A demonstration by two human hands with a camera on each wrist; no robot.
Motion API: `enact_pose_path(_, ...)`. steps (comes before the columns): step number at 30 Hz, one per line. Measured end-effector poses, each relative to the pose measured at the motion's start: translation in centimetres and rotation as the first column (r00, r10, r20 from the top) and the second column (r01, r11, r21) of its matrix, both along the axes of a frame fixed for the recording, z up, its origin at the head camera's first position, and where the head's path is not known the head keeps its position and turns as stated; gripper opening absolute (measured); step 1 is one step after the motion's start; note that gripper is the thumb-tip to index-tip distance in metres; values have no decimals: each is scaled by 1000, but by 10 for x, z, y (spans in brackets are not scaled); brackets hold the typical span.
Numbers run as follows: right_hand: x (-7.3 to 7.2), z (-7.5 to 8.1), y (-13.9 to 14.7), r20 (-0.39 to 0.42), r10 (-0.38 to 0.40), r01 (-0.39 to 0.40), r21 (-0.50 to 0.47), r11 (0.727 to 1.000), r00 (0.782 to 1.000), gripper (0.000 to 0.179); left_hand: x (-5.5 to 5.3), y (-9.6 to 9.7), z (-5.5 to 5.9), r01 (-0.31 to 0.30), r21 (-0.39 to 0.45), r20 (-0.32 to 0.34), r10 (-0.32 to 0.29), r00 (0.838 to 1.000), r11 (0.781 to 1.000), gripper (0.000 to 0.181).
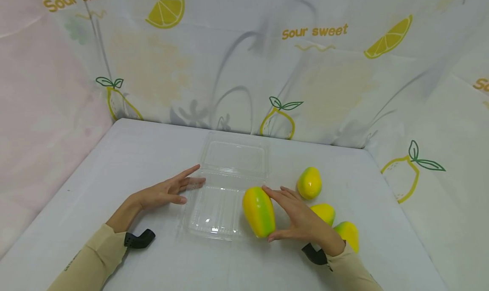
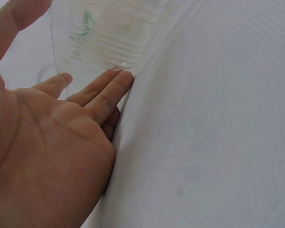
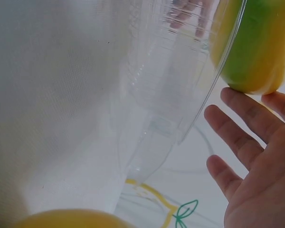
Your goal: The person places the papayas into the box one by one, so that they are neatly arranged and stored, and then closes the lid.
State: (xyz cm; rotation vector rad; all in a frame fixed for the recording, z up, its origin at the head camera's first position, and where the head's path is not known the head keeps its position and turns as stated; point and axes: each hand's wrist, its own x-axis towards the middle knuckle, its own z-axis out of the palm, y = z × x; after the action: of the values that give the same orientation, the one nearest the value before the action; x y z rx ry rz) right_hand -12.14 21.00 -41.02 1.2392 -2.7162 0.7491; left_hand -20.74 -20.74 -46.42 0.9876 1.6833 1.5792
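My right hand (image 1: 302, 218) grips a yellow mango with a green streak (image 1: 259, 212) between thumb and fingertips. The fruit is held over the right side of a clear plastic clamshell box (image 1: 214, 210), which lies unfolded with its lid (image 1: 233, 157) toward the back. In the right wrist view, the fingertips touch one end of the mango (image 3: 256, 47), above the box's rim. My left hand (image 1: 164, 193) is at the box's left side with fingers extended and thumb apart, holding nothing. The left wrist view shows its fingertips right at the box wall (image 2: 109, 42).
Three more mangoes are on the white table (image 1: 145, 257) at the right: one farther back (image 1: 310, 183), one behind my right hand (image 1: 324, 213), and one partly hidden by my wrist (image 1: 348, 233). Lemon-print fabric (image 1: 229, 61) hangs behind the table.
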Motion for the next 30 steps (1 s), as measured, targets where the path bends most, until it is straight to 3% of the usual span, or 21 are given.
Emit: enact_pose_path(30,1,-7,-4,37,13,-13,-2,1000,999,105,2,1,3,-20,-26,2,20,1000,999,88)
